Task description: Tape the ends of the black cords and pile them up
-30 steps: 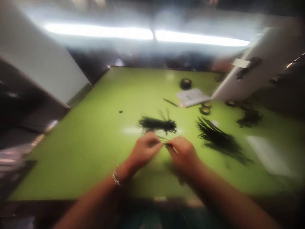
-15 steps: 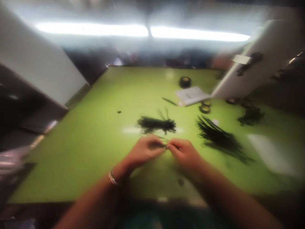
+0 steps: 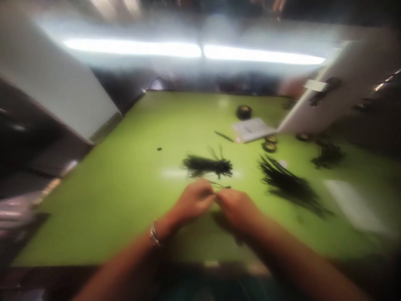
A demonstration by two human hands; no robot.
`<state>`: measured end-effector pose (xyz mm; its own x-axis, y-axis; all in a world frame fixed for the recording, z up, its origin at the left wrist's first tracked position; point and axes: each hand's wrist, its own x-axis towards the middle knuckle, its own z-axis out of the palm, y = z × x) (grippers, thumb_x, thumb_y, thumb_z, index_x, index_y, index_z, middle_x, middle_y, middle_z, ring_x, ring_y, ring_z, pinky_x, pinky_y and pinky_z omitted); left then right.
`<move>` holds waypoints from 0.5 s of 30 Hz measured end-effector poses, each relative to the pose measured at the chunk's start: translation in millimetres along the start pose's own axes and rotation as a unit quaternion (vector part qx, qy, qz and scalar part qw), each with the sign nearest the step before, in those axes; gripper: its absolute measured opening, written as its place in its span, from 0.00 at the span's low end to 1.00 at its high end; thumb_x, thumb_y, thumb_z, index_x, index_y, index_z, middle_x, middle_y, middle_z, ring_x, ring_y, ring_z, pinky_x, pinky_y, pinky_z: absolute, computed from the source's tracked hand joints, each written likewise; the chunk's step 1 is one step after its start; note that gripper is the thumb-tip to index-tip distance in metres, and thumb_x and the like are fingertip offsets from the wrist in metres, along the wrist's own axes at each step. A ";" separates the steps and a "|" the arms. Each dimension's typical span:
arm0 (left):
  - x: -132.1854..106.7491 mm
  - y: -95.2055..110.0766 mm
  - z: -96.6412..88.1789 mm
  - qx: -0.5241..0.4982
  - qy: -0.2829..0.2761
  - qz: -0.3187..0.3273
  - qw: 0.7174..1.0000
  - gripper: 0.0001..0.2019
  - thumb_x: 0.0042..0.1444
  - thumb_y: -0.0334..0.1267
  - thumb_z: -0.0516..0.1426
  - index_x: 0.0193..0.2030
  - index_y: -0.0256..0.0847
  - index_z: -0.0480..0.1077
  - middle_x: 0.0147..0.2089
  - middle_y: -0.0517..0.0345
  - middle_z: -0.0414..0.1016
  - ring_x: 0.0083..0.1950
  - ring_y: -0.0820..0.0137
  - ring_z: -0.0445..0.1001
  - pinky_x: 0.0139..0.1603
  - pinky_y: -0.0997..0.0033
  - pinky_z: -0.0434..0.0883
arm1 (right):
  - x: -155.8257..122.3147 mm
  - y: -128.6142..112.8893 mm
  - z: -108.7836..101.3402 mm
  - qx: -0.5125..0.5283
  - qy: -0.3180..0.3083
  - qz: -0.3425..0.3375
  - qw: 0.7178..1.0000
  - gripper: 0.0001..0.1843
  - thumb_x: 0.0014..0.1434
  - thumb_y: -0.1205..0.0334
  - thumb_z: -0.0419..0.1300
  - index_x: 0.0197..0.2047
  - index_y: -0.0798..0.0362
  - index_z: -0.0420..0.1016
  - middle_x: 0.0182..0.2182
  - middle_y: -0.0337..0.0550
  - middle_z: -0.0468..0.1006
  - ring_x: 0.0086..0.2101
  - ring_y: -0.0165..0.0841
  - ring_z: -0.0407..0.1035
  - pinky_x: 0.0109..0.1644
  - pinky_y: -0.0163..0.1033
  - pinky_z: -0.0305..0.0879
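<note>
My left hand [image 3: 193,201] and my right hand [image 3: 237,207] meet fingertip to fingertip just above the green table [image 3: 125,192]. Both pinch a thin black strand [image 3: 221,186] that runs between them and pokes out toward the far side. The picture is blurred, so the strand's exact form is unclear. A small tied bundle of black strands [image 3: 206,165] lies just beyond my hands. A larger loose bundle of black strands [image 3: 288,184] lies to the right of my right hand. A bracelet sits on my left wrist.
Farther back lie a black tape roll [image 3: 243,112], a white pad [image 3: 253,128], a dark pen [image 3: 224,136] and two small rolls [image 3: 269,143]. A white slanted board [image 3: 332,100] rises at the right, a white panel [image 3: 50,79] at the left.
My hands have drawn closer together and sunk slightly toward the near edge. The view has shifted a little. The bundles on the table have not moved.
</note>
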<state>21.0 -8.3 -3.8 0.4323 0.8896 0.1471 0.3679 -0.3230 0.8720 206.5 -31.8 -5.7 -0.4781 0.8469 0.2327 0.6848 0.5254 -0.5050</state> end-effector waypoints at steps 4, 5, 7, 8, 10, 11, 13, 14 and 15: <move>1.9 1.4 -12.4 -0.120 -0.134 -0.087 0.980 0.11 0.58 0.43 0.57 0.32 0.37 0.71 0.31 0.58 0.69 0.32 0.70 0.66 0.33 0.70 0.64 | 4.1 -0.8 -14.7 0.106 -0.079 0.026 0.991 0.16 0.63 0.61 0.53 0.24 0.54 0.67 0.20 0.34 0.67 0.23 0.25 0.59 0.28 0.30 0.55; 1.6 2.7 -14.4 -0.156 -0.165 -0.087 0.970 0.11 0.58 0.44 0.57 0.34 0.37 0.71 0.32 0.58 0.70 0.32 0.71 0.66 0.32 0.71 0.64 | 3.9 -0.8 -18.6 0.147 -0.092 0.030 0.984 0.17 0.63 0.59 0.55 0.22 0.54 0.66 0.19 0.33 0.64 0.23 0.24 0.58 0.27 0.30 0.54; -2.0 7.6 -14.4 -0.181 -0.201 -0.051 0.961 0.09 0.56 0.42 0.60 0.35 0.38 0.71 0.34 0.58 0.71 0.34 0.71 0.67 0.34 0.71 0.65 | -2.3 -2.2 -26.8 0.213 -0.125 0.055 0.967 0.18 0.61 0.58 0.57 0.21 0.55 0.65 0.18 0.31 0.61 0.22 0.23 0.56 0.27 0.29 0.53; -5.9 11.2 -11.9 -0.161 -0.204 -0.023 0.965 0.07 0.54 0.40 0.61 0.34 0.38 0.71 0.35 0.58 0.71 0.35 0.70 0.68 0.36 0.71 0.66 | -9.3 -4.2 -31.0 0.238 -0.148 0.074 0.957 0.17 0.60 0.59 0.58 0.21 0.55 0.65 0.18 0.31 0.60 0.22 0.22 0.56 0.26 0.28 0.53; -18.5 20.0 -2.6 -0.117 -0.219 0.020 0.968 0.03 0.55 0.37 0.60 0.33 0.41 0.71 0.35 0.57 0.71 0.36 0.70 0.69 0.38 0.70 0.67 | -31.5 -11.3 -38.5 0.268 -0.194 0.107 0.938 0.15 0.59 0.61 0.58 0.22 0.55 0.67 0.17 0.30 0.60 0.21 0.22 0.57 0.24 0.27 0.52; -26.8 24.6 3.6 -0.112 -0.246 0.016 0.963 0.01 0.55 0.36 0.59 0.33 0.43 0.72 0.36 0.57 0.72 0.37 0.69 0.70 0.38 0.70 0.67 | -45.8 -16.2 -41.2 0.271 -0.212 0.112 0.932 0.15 0.59 0.62 0.58 0.22 0.55 0.67 0.17 0.30 0.60 0.20 0.21 0.57 0.22 0.27 0.51; -44.1 32.1 17.2 -0.128 -0.312 -0.002 0.941 0.01 0.54 0.37 0.60 0.33 0.48 0.72 0.35 0.57 0.72 0.35 0.68 0.71 0.34 0.70 0.68 | -76.2 -26.7 -43.8 0.250 -0.220 0.081 0.940 0.16 0.59 0.61 0.58 0.21 0.54 0.68 0.17 0.30 0.63 0.19 0.22 0.60 0.21 0.27 0.52; -51.7 34.5 24.0 -0.132 -0.335 0.001 0.933 0.02 0.52 0.37 0.60 0.33 0.50 0.73 0.35 0.58 0.73 0.34 0.68 0.71 0.32 0.70 0.68 | -90.3 -31.6 -43.9 0.222 -0.182 0.070 0.955 0.17 0.58 0.59 0.59 0.19 0.52 0.68 0.16 0.30 0.65 0.18 0.23 0.61 0.20 0.28 0.54; -57.8 35.9 30.5 -0.135 -0.350 0.002 0.927 0.03 0.52 0.37 0.60 0.33 0.51 0.73 0.34 0.58 0.73 0.33 0.68 0.71 0.30 0.70 0.67 | -102.7 -35.7 -43.4 0.206 -0.162 0.075 0.962 0.18 0.58 0.58 0.60 0.18 0.51 0.69 0.16 0.31 0.66 0.18 0.24 0.62 0.19 0.29 0.55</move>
<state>34.3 -81.2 4.8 0.8968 0.4296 -0.1059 0.1866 -0.1503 0.9709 255.0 -134.0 24.5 -0.5826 0.8059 -0.1057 0.5157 0.2661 -0.8144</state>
